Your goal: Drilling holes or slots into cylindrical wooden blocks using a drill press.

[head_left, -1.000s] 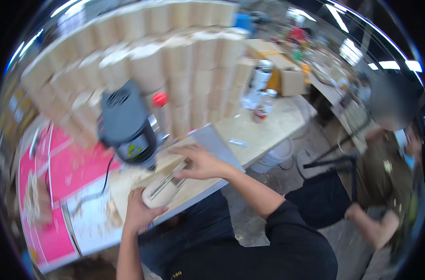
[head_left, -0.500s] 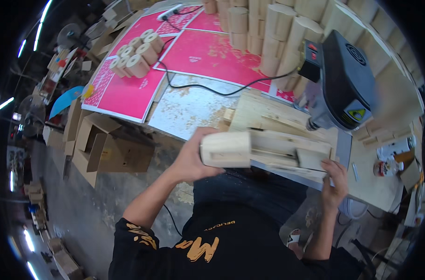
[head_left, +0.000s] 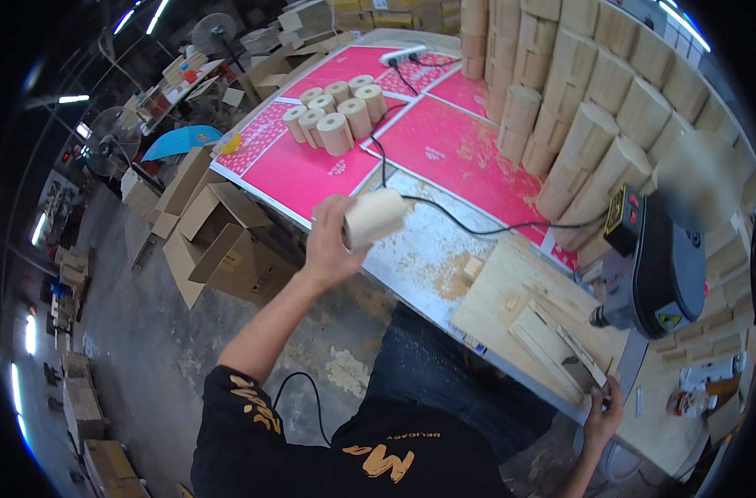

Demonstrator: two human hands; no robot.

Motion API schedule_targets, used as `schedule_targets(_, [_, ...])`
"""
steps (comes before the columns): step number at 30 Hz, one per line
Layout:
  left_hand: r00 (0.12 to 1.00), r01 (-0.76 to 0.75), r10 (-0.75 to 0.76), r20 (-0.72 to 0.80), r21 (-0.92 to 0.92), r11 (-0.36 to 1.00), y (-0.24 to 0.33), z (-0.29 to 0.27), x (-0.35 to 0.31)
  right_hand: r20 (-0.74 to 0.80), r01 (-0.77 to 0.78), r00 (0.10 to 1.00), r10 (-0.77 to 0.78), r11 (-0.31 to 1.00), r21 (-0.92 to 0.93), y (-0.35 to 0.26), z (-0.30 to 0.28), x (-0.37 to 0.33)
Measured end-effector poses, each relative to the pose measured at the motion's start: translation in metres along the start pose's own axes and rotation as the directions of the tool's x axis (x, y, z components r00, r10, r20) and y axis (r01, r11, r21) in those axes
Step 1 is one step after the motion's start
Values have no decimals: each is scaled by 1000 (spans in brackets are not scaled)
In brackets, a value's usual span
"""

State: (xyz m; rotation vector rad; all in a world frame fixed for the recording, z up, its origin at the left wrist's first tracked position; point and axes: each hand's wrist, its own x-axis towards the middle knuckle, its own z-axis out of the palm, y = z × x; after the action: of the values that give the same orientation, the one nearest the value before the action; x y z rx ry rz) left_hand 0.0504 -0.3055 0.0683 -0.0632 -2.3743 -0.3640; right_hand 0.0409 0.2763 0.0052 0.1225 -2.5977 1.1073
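My left hand (head_left: 332, 245) is wrapped round a pale wooden cylinder (head_left: 378, 217), held in the air above the front edge of the table. My right hand (head_left: 602, 412) is closed at the near end of a wooden jig (head_left: 552, 344), a pair of rails fixed on a plywood board. No cylinder lies between the rails, and a small dark plate (head_left: 579, 369) shows near their end. Just beyond the jig stands a drill press (head_left: 668, 274), its chuck (head_left: 598, 317) pointing towards the board.
Several short wooden cylinders (head_left: 335, 133) stand on pink sheets (head_left: 312, 178) at the far left. Tall stacks of cylinders (head_left: 590, 133) line the back right. A black cable (head_left: 453, 217) crosses the table. An open cardboard box (head_left: 245, 257) sits on the floor at left. Sawdust lies about.
My left hand has lifted the cylinder off the jig and carried it up and away towards the far left. My right hand stays at the jig's end. The view has turned left.
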Motion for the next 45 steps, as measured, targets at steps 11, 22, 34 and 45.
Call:
schedule_targets(11, [625,775,-777,-73,177,607,-218,69,72,-18,-53,998,52,998,-22,-26,5,-6])
schedule_targets(22, [945,319,-325,31,-295,901,-34,243,200,139,-98,985,104,994,-48,-46,-19,2])
schedule_targets(34, [958,282,-189,218,-845,455,6,363,312,16,-15,1000,17,994,-105,-112,-69,-31])
schedule_targets(45, [675,734,-118,729,-679,-2,43,145,174,32,-262,965,260,963,64,-53,-43,-2])
